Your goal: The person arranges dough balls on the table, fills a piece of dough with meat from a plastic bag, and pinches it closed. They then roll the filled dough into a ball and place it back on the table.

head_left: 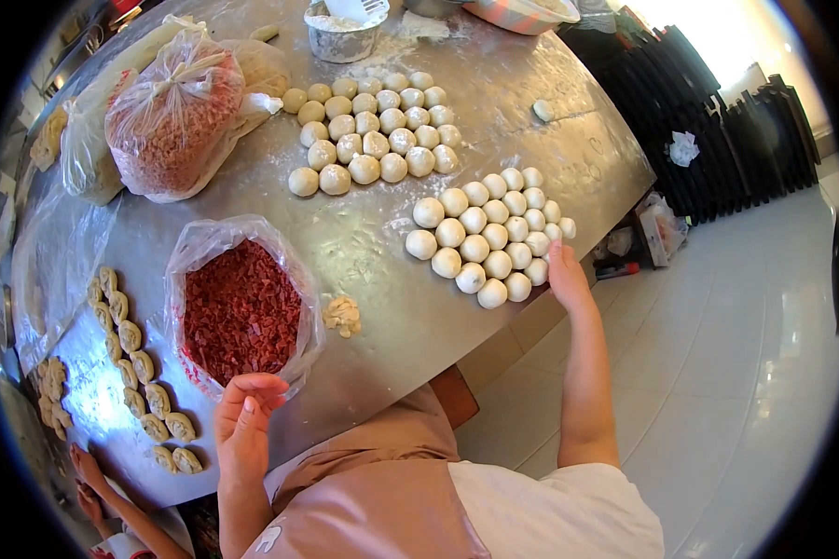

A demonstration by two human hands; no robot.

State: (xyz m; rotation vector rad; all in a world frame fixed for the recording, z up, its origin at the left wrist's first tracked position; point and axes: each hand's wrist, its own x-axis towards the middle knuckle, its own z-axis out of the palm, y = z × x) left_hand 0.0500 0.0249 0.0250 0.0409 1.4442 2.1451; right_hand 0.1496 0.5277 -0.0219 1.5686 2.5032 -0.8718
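Observation:
My right hand (pixel 569 276) reaches to the right edge of a close-packed group of white dough balls (pixel 496 237), its fingers outstretched against or beside the outermost ones. It does not visibly hold a ball. Just in front of a plastic bag of chopped red filling (pixel 242 312) is my left hand (pixel 245 412), fingers loosely bent, thumb apart and nothing visible in it. The bag stands open, its rim folded outward. To its right lies a small lump of dough scraps (pixel 342 317). A second group of dough balls (pixel 366 140), floury and more cream-coloured, sits farther back on the metal table (pixel 391 298).
Rows of shaped dough pieces (pixel 130 337) lie at the left. Behind are a tied bag of pinkish filling (pixel 175 121) and a flour tub with a scoop (pixel 343 35). A single dough piece (pixel 543 110) rests far right. Another person's hands (pixel 90 480) appear lower left.

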